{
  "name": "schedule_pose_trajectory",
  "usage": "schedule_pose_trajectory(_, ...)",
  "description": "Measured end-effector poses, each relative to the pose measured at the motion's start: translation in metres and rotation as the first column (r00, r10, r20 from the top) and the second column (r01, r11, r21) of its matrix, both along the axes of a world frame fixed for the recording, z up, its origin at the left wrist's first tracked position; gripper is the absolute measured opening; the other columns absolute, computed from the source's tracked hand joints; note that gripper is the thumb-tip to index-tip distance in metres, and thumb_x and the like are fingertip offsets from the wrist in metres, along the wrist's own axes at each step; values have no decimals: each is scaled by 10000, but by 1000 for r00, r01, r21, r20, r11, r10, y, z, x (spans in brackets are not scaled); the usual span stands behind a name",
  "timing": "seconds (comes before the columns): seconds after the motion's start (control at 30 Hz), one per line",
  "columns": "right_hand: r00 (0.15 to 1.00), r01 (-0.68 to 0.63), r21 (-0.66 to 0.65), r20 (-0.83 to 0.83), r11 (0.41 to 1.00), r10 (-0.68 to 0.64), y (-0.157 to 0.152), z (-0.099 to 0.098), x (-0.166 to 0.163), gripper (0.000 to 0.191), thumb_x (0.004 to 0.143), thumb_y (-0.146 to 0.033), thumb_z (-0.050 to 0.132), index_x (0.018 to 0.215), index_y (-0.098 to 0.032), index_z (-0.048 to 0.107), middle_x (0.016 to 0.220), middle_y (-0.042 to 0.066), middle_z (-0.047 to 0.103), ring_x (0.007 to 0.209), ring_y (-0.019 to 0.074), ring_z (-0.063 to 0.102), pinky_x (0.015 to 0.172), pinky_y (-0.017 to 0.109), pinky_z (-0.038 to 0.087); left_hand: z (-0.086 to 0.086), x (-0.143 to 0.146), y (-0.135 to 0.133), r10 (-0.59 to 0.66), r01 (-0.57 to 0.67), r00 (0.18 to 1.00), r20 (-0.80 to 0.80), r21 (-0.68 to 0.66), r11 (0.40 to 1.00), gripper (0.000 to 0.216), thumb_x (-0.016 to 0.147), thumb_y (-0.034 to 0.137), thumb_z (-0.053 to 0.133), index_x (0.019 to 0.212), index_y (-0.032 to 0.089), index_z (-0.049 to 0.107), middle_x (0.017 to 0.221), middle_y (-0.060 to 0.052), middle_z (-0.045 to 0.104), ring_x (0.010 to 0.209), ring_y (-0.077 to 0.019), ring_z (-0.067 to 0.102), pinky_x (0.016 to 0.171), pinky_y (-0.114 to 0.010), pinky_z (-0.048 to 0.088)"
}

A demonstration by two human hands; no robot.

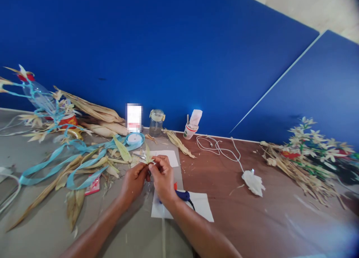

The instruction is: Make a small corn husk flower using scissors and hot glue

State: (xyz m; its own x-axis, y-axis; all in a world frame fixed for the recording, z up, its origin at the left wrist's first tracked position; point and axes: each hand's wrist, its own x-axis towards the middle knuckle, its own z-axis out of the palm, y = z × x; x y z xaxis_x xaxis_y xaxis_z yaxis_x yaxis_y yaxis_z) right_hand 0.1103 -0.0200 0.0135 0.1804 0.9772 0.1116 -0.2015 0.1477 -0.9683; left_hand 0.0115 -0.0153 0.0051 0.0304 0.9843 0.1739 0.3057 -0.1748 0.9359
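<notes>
My left hand (134,182) and my right hand (162,177) meet above the table, fingers pinched together on a small pale green husk leaf piece (147,155) that sticks up between them. A blue glue gun (183,195) lies on a white sheet of paper (200,206) just under my right wrist. A second white sheet (169,157) lies just beyond my hands.
Light blue ribbon (56,157) and its spool (135,139) spread over dried husks (95,110) at the left. A glass jar (156,122), a paper cup (190,130), a white cable (221,147), a white husk flower (254,182) and a flower bundle (308,153) stand along the blue wall.
</notes>
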Motion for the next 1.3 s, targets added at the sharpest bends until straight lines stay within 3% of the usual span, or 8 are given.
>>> schedule_pose_trajectory(0.23, 999, -42, 7, -17, 999, 42, 5, -10, -1, 50, 673, -215, 586, 697, -171, 584, 939, 24, 498, 461, 53, 464, 380, 218, 425, 2, 0, 2, -38, 38, 999, 4, -20, 999, 281, 766, 295, 443, 525, 171, 516, 477, 16, 519, 479, -125, 489, 513, -236, 372)
schedule_pose_trajectory(0.47, 999, -28, -17, 35, 999, 28, 7, -10, -1, 65, 676, -225, 578, 669, -168, 546, 860, 8, 480, 466, 48, 448, 353, 174, 408, -3, -3, 3, -78, 78, 996, -52, -15, 997, 270, 773, 285, 439, 538, 172, 511, 483, 13, 521, 482, -128, 489, 511, -236, 369)
schedule_pose_trajectory(0.77, 998, 50, -32, 45, 998, -48, 0, -6, -5, 69, 684, -216, 568, 652, -175, 525, 843, 23, 474, 516, 68, 437, 339, 152, 396, -2, 0, 0, -22, 24, 991, -132, 19, 1000, 250, 749, 289, 431, 531, 185, 494, 462, 21, 521, 460, -124, 479, 482, -222, 342)
schedule_pose_trajectory(1.07, 990, 105, 3, 96, 994, -105, -1, -9, -6, 55, 672, -230, 583, 669, -177, 574, 875, 41, 505, 679, 118, 511, 448, 175, 446, 2, -1, -1, 3, 4, 980, -199, 32, 999, 253, 759, 281, 398, 551, 187, 508, 474, 16, 532, 463, -129, 487, 488, -223, 349)
schedule_pose_trajectory(1.3, 996, 75, -43, 52, 996, -73, 0, -10, -6, 115, 679, -260, 580, 608, -186, 527, 846, 41, 517, 595, 112, 481, 372, 180, 399, -3, -1, -1, -5, 16, 978, -207, 52, 999, 273, 771, 274, 398, 548, 183, 527, 477, 9, 546, 467, -128, 502, 493, -221, 354)
